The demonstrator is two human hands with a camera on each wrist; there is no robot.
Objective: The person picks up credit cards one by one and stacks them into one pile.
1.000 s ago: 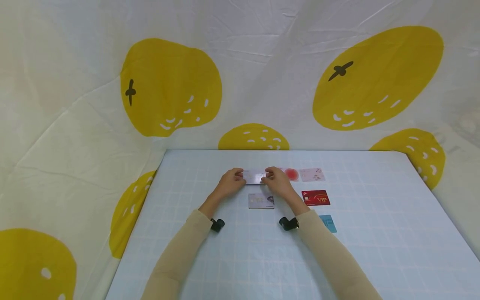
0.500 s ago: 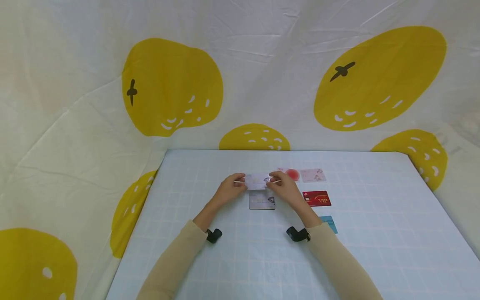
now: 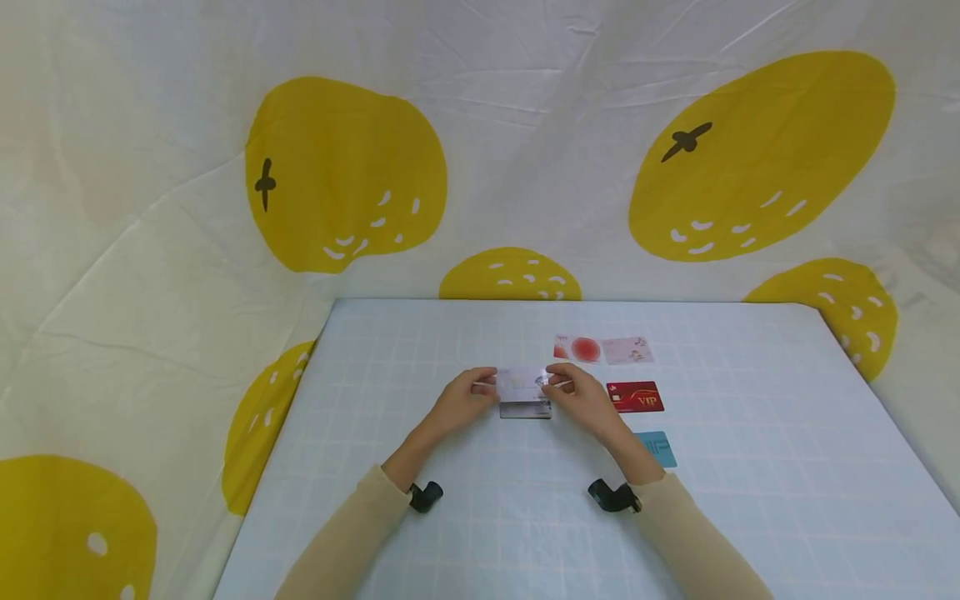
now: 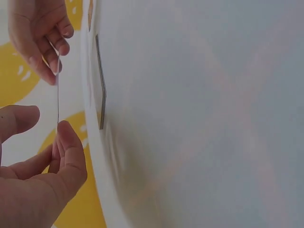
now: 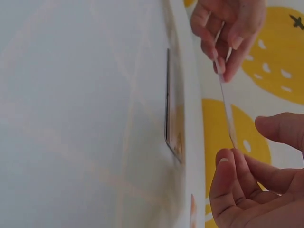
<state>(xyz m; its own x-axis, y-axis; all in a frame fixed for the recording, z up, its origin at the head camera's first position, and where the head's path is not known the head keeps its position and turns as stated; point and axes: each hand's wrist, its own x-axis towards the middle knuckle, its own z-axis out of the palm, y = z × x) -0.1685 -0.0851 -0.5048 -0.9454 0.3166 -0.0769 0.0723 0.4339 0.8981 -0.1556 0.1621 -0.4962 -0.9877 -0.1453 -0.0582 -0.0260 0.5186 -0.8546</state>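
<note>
My left hand [image 3: 463, 402] and right hand [image 3: 585, 400] pinch a pale silvery card [image 3: 519, 383] by its two short ends, one hand at each side. In both wrist views the held card [image 4: 58, 102] shows edge-on, raised above the table. Close below it lies a small stack of silver-grey cards [image 3: 525, 411], its far part covered by the held card in the head view. The right wrist view shows that stack [image 5: 168, 104] as a thin dark-edged layer on the tabletop.
To the right lie a red VIP card [image 3: 636, 397] and a teal card [image 3: 658, 448], the latter partly behind the right forearm. Farther back are a card with a red circle [image 3: 577, 348] and a pinkish card [image 3: 628, 350]. A light checked cloth [image 3: 787, 433] covers the table.
Both hands have drawn the silvery card from the back row toward the person. It now overlaps the stack in the head view. The other cards have stayed put.
</note>
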